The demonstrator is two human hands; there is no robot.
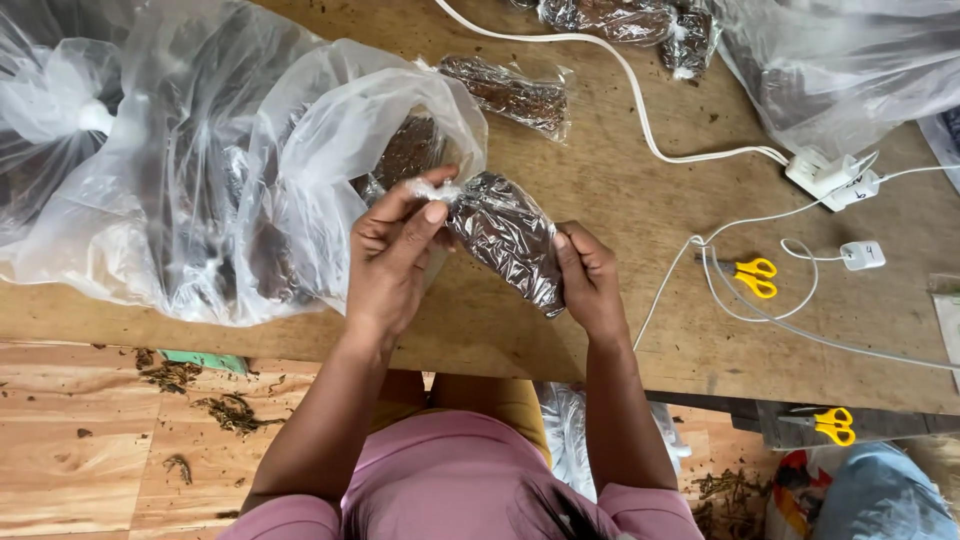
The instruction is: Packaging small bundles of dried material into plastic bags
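Holding a small clear packet (510, 238) of dark shreds above the worktop (640, 200) edge | left hand (392, 262) pinches its twisted top, right hand (590, 282) clamps its lower end | big open plastic bag (300, 170) just behind | yellow scissors (755, 277) well to the right.

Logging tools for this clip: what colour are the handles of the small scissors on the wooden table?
Yellow handles on the small scissors, head view.

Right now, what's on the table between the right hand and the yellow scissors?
Head view: bare wooden tabletop, then white cord just short of the yellow scissors. Right hand grips the small packet.
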